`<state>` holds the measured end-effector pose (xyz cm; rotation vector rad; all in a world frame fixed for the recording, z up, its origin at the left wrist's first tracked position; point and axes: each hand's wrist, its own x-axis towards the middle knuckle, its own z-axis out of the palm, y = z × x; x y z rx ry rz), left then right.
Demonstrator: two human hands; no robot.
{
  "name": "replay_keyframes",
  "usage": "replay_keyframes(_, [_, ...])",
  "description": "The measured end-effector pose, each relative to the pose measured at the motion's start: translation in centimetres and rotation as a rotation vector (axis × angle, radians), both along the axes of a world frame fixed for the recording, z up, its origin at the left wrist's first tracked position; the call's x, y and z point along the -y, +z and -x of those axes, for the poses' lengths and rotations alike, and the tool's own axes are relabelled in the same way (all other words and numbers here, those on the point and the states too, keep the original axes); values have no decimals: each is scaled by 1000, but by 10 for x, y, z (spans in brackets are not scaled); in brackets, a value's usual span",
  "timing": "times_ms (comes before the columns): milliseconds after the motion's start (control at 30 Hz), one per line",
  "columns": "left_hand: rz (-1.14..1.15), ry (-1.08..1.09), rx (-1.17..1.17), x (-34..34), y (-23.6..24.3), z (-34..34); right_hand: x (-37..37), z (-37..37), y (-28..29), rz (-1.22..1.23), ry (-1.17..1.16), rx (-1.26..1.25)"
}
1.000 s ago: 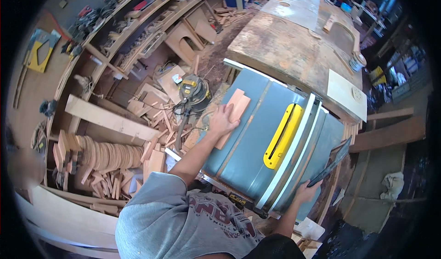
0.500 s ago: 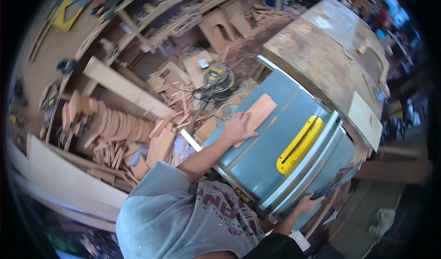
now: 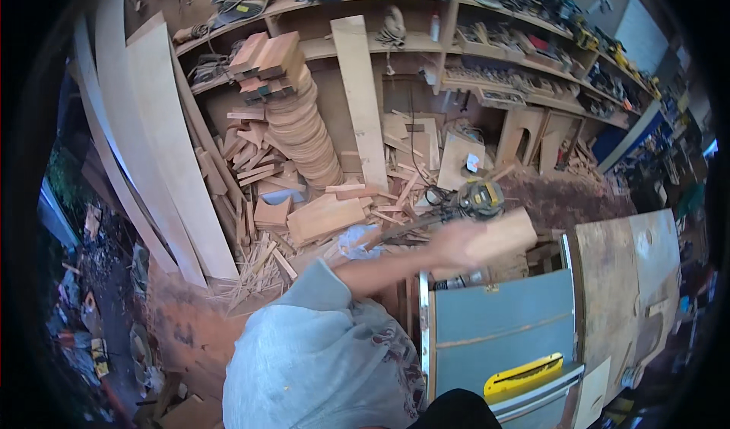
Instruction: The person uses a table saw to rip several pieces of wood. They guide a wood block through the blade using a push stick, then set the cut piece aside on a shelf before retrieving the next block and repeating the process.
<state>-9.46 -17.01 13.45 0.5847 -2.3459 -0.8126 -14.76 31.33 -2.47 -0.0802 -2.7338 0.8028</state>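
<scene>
My left hand, blurred by motion, is closed around a short wooden board. It lifts the board past the far left edge of a blue-grey table saw. The saw's top carries a yellow blade insert, with a pale metal fence alongside. Below and beyond the held board, a yellow-and-black power tool rests among offcuts. My right hand is out of sight; only a dark sleeve shows at the lower edge.
A tall stack of cut wood pieces stands at the back, with loose offcuts heaped before it. Long boards lean on the left. Shelves of tools run along the wall. A worn wooden worktop adjoins the saw's right side.
My left hand has picked the board up off the saw top and carried it over its far left edge. The view has swung left, and my right hand has left the picture.
</scene>
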Motion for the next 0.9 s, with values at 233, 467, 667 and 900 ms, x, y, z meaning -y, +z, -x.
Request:
replay_keyframes(233, [282,835,239,338,129,-235,140,-62,5,0,184,89])
replay_keyframes(467, [198,1215,353,551,208,-388,228,-118,10,-17,172,138])
replay_keyframes(667, [120,1255,540,636,209,-421,257,-147,15,-25,144,151])
replay_keyframes(900, [94,1328,619,652,191,-422,254,-159,18,-42,132,141])
